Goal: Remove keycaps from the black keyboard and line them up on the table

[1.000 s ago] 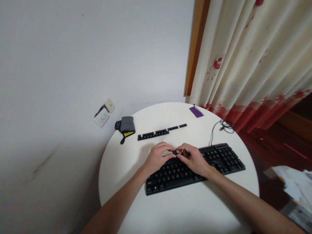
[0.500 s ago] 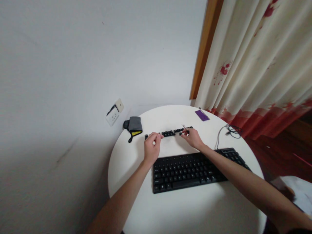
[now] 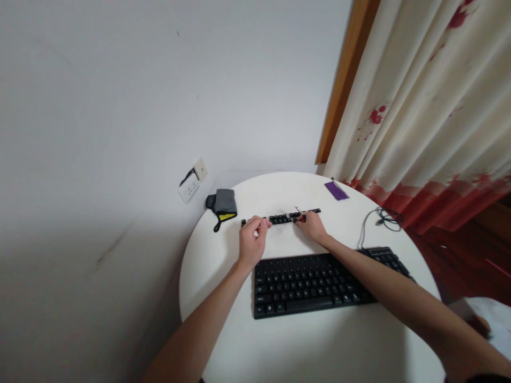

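A black keyboard (image 3: 319, 284) lies on a round white table (image 3: 303, 346). Beyond it a row of loose black keycaps (image 3: 281, 218) is lined up across the table. My left hand (image 3: 253, 242) rests at the left part of that row, its fingers curled in a pinch at the keycaps. My right hand (image 3: 311, 226) is at the right part of the row, fingers closed on a thin wire tool whose tip sticks up above them. What the left fingers hold is too small to make out.
A grey pouch with a yellow edge (image 3: 222, 205) lies at the table's far left. A purple card (image 3: 336, 190) sits at the back, and the keyboard's cable (image 3: 381, 218) coils at the right. A wall socket (image 3: 192, 181) and a red-patterned curtain (image 3: 431, 122) stand behind.
Both hands left the keyboard's top edge and reached forward to the row of loose keycaps. In the last half second they shifted only slightly along the row.
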{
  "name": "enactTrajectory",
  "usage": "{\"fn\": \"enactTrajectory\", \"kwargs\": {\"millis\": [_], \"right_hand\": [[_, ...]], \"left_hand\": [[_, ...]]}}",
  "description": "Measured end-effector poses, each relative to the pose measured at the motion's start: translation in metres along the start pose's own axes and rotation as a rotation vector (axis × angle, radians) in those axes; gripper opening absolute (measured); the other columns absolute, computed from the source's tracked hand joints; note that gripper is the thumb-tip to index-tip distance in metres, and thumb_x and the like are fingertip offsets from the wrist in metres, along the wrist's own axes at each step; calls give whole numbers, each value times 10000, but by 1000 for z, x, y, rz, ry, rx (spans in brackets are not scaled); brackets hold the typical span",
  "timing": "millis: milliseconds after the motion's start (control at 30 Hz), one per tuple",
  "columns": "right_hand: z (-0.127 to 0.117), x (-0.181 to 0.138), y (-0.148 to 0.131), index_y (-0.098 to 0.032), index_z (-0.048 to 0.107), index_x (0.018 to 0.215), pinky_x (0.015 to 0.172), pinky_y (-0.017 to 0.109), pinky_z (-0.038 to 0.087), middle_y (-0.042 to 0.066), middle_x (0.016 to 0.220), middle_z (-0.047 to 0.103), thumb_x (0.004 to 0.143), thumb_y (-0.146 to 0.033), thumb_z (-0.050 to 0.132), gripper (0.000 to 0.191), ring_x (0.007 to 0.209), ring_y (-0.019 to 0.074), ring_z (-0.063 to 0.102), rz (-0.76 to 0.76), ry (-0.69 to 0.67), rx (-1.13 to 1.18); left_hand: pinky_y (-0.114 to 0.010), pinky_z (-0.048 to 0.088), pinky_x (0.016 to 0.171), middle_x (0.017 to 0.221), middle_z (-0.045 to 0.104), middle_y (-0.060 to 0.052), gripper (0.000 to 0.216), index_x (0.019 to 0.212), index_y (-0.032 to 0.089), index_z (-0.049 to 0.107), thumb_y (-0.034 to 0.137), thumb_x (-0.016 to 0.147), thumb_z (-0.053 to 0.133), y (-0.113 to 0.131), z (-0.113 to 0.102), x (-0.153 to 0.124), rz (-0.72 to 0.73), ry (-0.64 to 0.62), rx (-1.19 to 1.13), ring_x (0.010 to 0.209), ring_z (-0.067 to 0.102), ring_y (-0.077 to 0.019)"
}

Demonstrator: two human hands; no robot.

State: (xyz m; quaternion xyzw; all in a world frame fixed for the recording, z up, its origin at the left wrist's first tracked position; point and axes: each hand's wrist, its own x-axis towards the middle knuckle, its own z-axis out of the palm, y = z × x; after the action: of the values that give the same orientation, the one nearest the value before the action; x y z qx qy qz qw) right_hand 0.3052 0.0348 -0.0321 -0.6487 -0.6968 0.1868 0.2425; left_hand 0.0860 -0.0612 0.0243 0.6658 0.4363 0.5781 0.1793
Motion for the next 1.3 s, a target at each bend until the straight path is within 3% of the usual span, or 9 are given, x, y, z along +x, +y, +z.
{"fn": "enactTrajectory", "kwargs": {"millis": [1300], "right_hand": [[-2, -7, -13, -171, 742, 891, 677, 255, 425, 90, 860, 735, 802, -233, 648, 143, 825, 216, 667, 33, -11, -10]], "left_hand": [[-278, 443, 665, 733, 633, -34, 294, 744, 181, 633, 279, 965, 466, 4, 0, 0, 74, -37, 88, 713, 580, -155]]}}
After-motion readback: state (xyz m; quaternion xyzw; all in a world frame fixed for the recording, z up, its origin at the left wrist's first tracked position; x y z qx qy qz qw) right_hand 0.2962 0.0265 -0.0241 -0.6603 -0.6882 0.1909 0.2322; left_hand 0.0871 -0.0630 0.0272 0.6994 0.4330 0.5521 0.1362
